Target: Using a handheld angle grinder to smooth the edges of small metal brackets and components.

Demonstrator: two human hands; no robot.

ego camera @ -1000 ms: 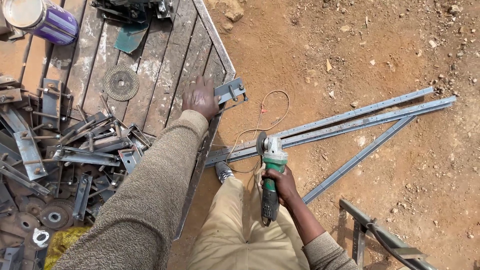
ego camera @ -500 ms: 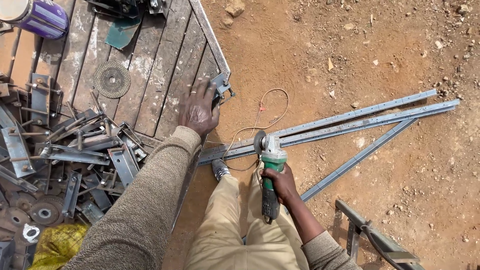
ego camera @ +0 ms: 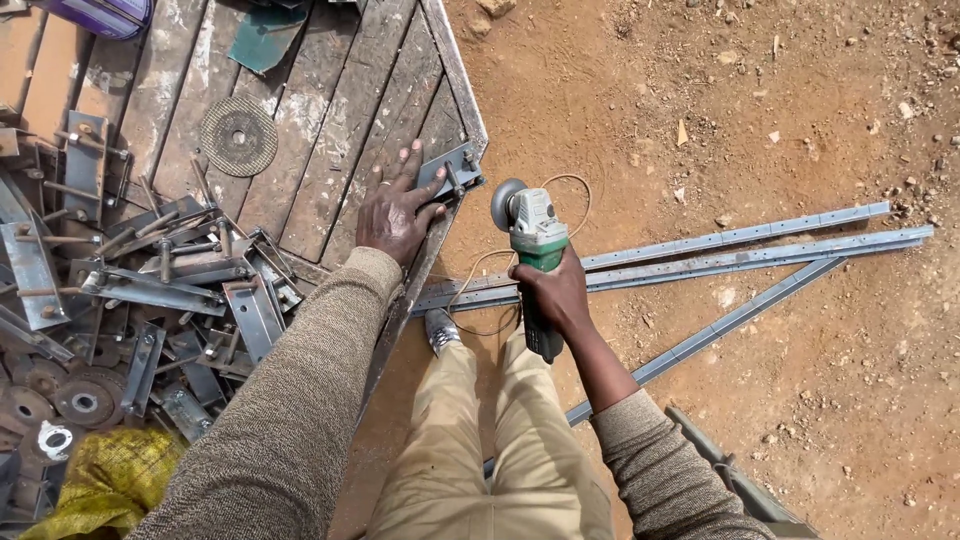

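Grinder [ego camera: 535, 255] moved up closer to bracket [ego camera: 450, 175] now. Left hand [ego camera: 398, 212] flat on it at worktop [ego camera: 330, 150] corner. Right hand [ego camera: 555, 290] wrapped tight round grinder body, disc just right of bracket, long axis pointing away from me.

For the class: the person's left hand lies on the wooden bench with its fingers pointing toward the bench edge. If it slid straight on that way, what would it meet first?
Probably nothing new: the left hand already touches the small metal bracket at the bench edge.
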